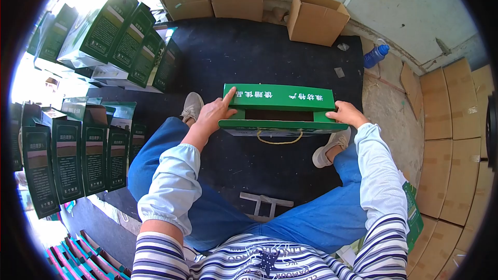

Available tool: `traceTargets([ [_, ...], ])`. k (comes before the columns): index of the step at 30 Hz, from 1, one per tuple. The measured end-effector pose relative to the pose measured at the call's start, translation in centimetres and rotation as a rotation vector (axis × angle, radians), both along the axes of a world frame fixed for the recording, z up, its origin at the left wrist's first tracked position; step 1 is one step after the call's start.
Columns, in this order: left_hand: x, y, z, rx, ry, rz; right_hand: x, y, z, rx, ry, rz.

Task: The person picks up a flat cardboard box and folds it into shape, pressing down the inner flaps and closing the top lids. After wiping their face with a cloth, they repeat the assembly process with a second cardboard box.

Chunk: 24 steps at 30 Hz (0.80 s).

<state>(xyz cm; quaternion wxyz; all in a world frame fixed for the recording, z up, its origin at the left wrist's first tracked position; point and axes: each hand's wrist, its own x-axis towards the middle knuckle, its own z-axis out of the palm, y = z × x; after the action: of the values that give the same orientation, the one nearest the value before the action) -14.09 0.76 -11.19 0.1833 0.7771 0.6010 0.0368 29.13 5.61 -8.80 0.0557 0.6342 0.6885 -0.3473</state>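
A green gift box (280,97) with white lettering stands between my legs on the black mat. A dark opening runs along its top, and a yellowish cord handle (280,140) hangs on the side nearest me. At the box's left end, my left hand (213,113) grips it, with the index finger stretched along the lettered panel and the thumb near the opening. My right hand (346,113) holds the right end, fingers and thumb bent around the corner. The inside of the box is too dark to make out.
Rows of green boxes (93,150) stand at the left. Open cardboard boxes (237,2) line the back of the black mat (218,54). A blue bottle (375,56) lies at the back right, near stacked cartons (441,145). A metal frame (265,199) lies before me.
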Motion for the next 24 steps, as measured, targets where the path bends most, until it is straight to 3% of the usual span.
traceTargets([
  [9, 0.0, 0.0, -0.3, 0.0, -0.009, 0.014, -1.2, 0.2, 1.7, -0.132, 0.056, -0.226],
  [24, 0.6, 0.0, -0.2, 0.008, 0.065, 0.061, -1.1, 0.4, -0.5, -0.027, -0.021, -0.13],
])
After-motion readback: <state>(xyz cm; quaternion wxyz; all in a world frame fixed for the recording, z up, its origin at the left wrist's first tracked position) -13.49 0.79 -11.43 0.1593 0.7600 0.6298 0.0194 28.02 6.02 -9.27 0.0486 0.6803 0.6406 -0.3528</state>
